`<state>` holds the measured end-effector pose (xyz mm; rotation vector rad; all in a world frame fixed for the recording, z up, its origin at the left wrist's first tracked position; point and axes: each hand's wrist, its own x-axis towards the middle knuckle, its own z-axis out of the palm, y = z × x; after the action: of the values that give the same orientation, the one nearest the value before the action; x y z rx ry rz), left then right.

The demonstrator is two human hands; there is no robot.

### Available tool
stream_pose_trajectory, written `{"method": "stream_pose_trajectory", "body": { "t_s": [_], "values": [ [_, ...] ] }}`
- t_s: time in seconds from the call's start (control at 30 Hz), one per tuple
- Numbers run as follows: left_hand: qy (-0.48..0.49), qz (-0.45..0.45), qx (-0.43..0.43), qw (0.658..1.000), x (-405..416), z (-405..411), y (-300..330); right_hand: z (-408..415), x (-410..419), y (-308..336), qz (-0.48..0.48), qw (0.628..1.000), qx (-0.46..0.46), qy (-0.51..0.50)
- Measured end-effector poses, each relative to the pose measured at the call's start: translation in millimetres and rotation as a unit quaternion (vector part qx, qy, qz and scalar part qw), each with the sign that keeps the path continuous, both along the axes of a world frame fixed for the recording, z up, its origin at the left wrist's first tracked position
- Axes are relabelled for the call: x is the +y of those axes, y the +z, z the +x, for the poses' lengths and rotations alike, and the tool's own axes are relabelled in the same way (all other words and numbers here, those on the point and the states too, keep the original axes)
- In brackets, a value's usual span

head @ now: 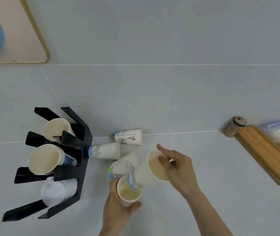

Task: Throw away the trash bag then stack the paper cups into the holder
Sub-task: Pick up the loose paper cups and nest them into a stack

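Note:
A black cup holder point(83, 169) stands at the left on the grey counter. Its top slot holds one paper cup point(57, 128), the middle slot a stack of cups point(45, 159), the lowest slot something white point(57, 189). Three printed paper cups lie on their sides beside it: one at the wall point(129, 137), one by the holder point(104, 150), one nearer me point(124, 165). My left hand point(117, 212) grips a paper cup point(130, 192) upright. My right hand point(176, 169) holds another cup point(154, 167) by its rim, tilted, its base entering the left cup.
A wooden tray point(265, 150) sits at the right with white items on it, and a small brown jar point(234, 126) stands at its far corner. A gold-rimmed pink board point(28, 41) leans at the upper left against the tiled wall.

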<state>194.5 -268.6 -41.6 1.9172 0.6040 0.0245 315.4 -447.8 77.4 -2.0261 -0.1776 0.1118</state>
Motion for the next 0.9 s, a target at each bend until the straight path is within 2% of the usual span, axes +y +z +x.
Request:
{"method": "stream_pose_trajectory", "body": {
  "t_s": [0.07, 0.13, 0.37, 0.43, 0.5, 0.57, 0.6, 0.73, 0.9],
  "values": [
    [-0.008, -0.004, 0.007, 1.0, 5, -8, 1, -13, 17, -11, -0.13, 0.989, -0.031, 0.059],
    [-0.023, 0.0, 0.011, 1.0, 9, -16, 1, -28, 32, -24, -0.192, 0.975, -0.046, 0.099],
    [-0.049, 0.067, -0.02, 0.996, 20, -20, 11, -51, 52, -72, -0.183, 0.974, 0.014, 0.131],
    [-0.041, 0.075, -0.024, 0.996, 20, -19, 13, -47, 54, -78, -0.162, 0.98, 0.04, 0.111],
    [-0.021, 0.074, -0.032, 0.997, 23, -20, 14, -36, 56, -82, -0.067, 0.99, 0.118, 0.031],
    [-0.002, 0.073, -0.034, 0.997, 27, -23, 13, -22, 59, -89, 0.011, 0.978, 0.2, -0.058],
    [0.002, 0.074, -0.032, 0.997, 28, -24, 14, -14, 60, -93, 0.006, 0.972, 0.222, -0.078],
    [-0.007, 0.083, -0.017, 0.996, 34, -24, 14, 4, 76, -104, 0.012, 0.944, 0.326, -0.046],
    [0.001, 0.083, -0.01, 0.996, 37, -21, 13, 7, 93, -115, 0.044, 0.936, 0.347, -0.035]
  ]
}}
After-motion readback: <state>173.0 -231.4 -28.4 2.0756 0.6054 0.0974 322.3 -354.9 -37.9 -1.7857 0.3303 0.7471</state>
